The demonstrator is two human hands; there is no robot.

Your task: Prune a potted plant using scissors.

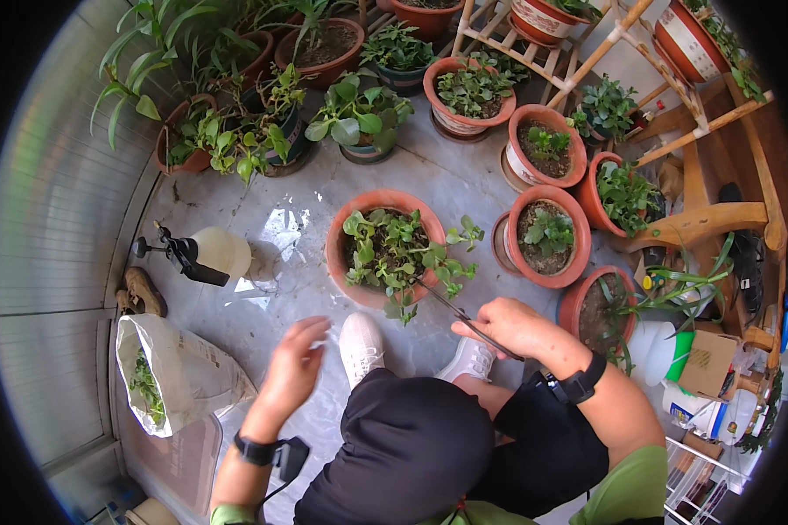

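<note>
Terracotta pot (340, 254) trimming underway: right hand (515, 327) clasps scissors (460, 315), blades ahead among the plant (398, 254), left hand (293, 367) empty and open; next cut likely needs steadying a stem.

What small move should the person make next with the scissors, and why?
Probably move the left hand to the overhanging stem and hold it steady. The right hand already holds the scissors, their tips at the leafy plant spilling over the near rim of the pot. The left hand is empty, open and apart from the plant.
</note>
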